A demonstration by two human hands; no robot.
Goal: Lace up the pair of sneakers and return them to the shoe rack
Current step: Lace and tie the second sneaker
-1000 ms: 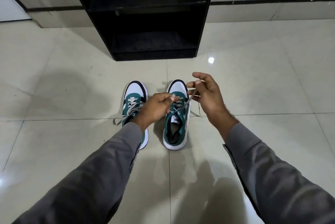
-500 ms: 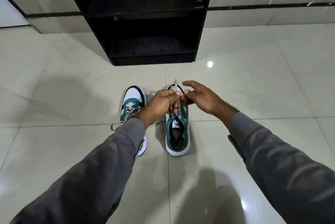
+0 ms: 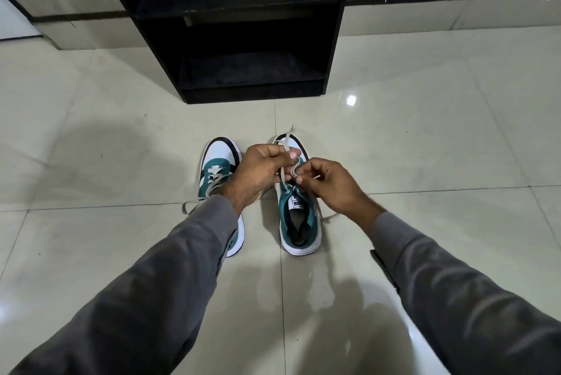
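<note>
Two sneakers stand side by side on the tiled floor (image 3: pixel 425 162) at the centre of the frame, toes pointing toward the top edge.

Item, right-hand sneaker (image 3: pixel 299 223): green and white, heel nearest the camera, its lace (image 3: pixel 287 144) drawn up over the toe. Step in hand, by judgement: tying this lace, the knot or bow being formed above the upper eyelets.

Item, left-hand sneaker (image 3: pixel 217 159): partly hidden under a sleeve; laces crossed through the eyelets, one loose end trailing on the floor toward the left. Whether it is tied cannot be told.

Item, left hand (image 3: pixel 259 173): closed, thumb and fingers pinching a strand of the lace, which rises past the knuckles. Wrist bent inward across the gap between the sneakers.

Item, right hand (image 3: pixel 332 185): closed, fingertips pinching a small loop of the same lace just beside the left thumb. Forearm enters from the lower right of the frame.

Item, shoe rack (image 3: pixel 252 25): black, open-fronted, upper centre of the frame, well apart from the sneakers; the lower shelf looks bare.

Next move, by judgement: pass the loop through and pull both strands evenly outward, keeping tension so the knot seats against the tongue. Returning the pair to the rack is not yet done.
</note>
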